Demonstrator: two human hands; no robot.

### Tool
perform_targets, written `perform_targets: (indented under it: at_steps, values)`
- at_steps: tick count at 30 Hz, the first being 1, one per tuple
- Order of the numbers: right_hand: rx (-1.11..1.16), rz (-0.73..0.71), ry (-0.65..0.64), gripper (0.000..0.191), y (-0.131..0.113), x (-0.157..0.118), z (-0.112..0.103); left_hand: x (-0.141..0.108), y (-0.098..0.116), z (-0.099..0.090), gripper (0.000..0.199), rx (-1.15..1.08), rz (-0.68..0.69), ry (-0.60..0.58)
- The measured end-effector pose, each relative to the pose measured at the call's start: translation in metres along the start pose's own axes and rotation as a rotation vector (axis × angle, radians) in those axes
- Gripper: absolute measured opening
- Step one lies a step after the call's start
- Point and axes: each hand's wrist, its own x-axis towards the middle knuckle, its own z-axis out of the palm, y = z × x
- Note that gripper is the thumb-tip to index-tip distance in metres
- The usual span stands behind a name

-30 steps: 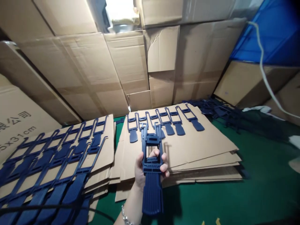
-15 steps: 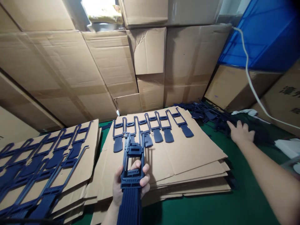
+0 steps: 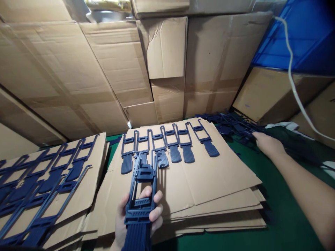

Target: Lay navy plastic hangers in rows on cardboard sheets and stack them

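Observation:
My left hand (image 3: pixel 154 212) is wrapped round a stack of dark blue plastic frames (image 3: pixel 138 202), each with a ribbed flat foot and long side arms ending in small hooks. The stack stands tilted at the bottom centre, hooks pointing away from me. Behind it, a row of similar frames (image 3: pixel 188 153) lies flat along the far part of a cardboard sheet (image 3: pixel 217 181). Over at the right, my right hand (image 3: pixel 268 144) is closed at the edge of a jumbled pile of dark blue plastic parts (image 3: pixel 235 125); its fingertips are mostly hidden among them.
More blue frames (image 3: pixel 52 179) rest on a second stack of cardboard (image 3: pixel 75 209) at left. Cardboard boxes (image 3: pixel 112 62) form a wall behind the green table surface (image 3: pixel 222 240). A blue crate (image 3: pixel 309 38) and a white cable (image 3: pixel 293 76) are at upper right.
My right hand's spread fingers have closed down at the pile. The left hand and its stack have shifted slightly left and down in view.

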Motion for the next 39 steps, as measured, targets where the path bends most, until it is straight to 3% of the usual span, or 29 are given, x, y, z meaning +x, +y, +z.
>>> perform_targets:
  at_steps: [4,7,14,18,21,22,24,26,29,31,34,36,39]
  values:
    - [-0.016,-0.015,0.029,0.039,-0.005,-0.003,-0.017,-0.003,0.002,0.004,0.030,0.014,0.014,0.002]
    - [-0.014,-0.043,0.084,0.041,-0.012,-0.002,-0.041,-0.004,0.001,0.006,0.031,0.017,0.008,0.003]
    - [0.109,0.030,0.534,0.032,-0.049,0.014,-0.135,-0.003,-0.003,0.002,0.030,0.023,0.022,0.005]
    - [0.149,-0.037,0.677,0.032,-0.091,0.009,-0.204,-0.002,-0.005,0.001,0.030,0.027,0.064,0.038]
    - [0.287,-0.063,0.797,0.051,-0.134,-0.008,-0.255,-0.002,-0.006,0.002,0.030,0.031,0.087,0.077]
    - [0.376,-0.092,0.788,0.048,-0.151,-0.016,-0.269,-0.002,-0.006,0.003,0.029,0.024,0.087,0.083]
    - [0.649,-0.123,0.679,0.025,-0.187,-0.032,-0.288,-0.003,-0.007,0.004,0.030,0.002,0.072,0.089]
    - [0.956,-0.156,0.465,0.017,-0.225,-0.049,-0.294,-0.003,-0.008,0.004,0.032,-0.020,0.042,0.077]
    - [1.352,-0.234,0.194,0.017,-0.279,-0.075,-0.277,-0.005,-0.011,0.004,0.036,-0.018,0.003,0.037]
    - [1.521,-0.340,0.111,0.011,-0.311,-0.092,-0.259,-0.005,-0.014,0.002,0.038,-0.008,-0.031,0.009]
    - [1.653,-0.372,-0.066,0.007,-0.344,-0.116,-0.234,-0.006,-0.016,0.001,0.043,-0.041,-0.078,-0.041]
    - [1.679,-0.337,-0.121,0.010,-0.356,-0.126,-0.223,-0.007,-0.016,0.000,0.046,-0.080,-0.073,-0.062]
    - [1.681,-0.226,-0.079,0.014,-0.362,-0.134,-0.207,-0.008,-0.017,-0.001,0.044,-0.072,-0.054,-0.078]
